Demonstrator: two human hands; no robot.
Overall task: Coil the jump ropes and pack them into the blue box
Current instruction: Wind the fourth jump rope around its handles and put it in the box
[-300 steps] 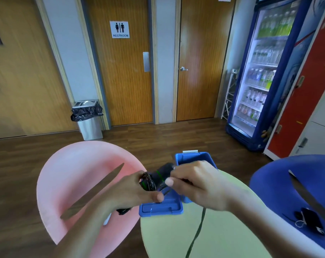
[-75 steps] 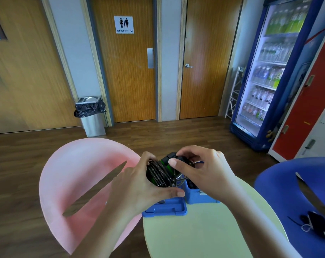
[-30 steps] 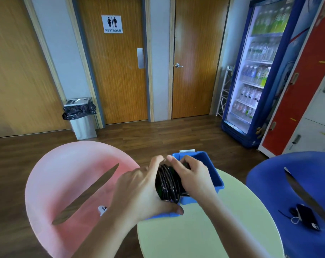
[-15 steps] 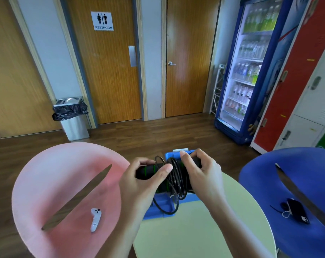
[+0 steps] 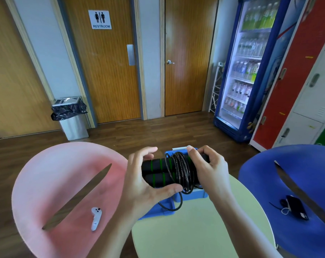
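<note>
The left hand (image 5: 139,185) was wrapped round one end of a black jump rope with green-ringed foam handles (image 5: 158,172), thumb underneath and fingers curled over the top. The right hand (image 5: 208,170) gripped the other end. The two handles lay side by side, with the thin black cord wound round their middle. One slack loop of cord hung below the bundle. The bundle was held in the air just above the blue plastic box (image 5: 197,194), which sat at the far edge of the round pale-green table (image 5: 195,229). Off the table's left side stood a pink tub chair (image 5: 55,183) with a white handheld controller (image 5: 96,218) on its seat. Off the right side, a blue tub chair (image 5: 266,174) held a black phone (image 5: 295,209).
</note>
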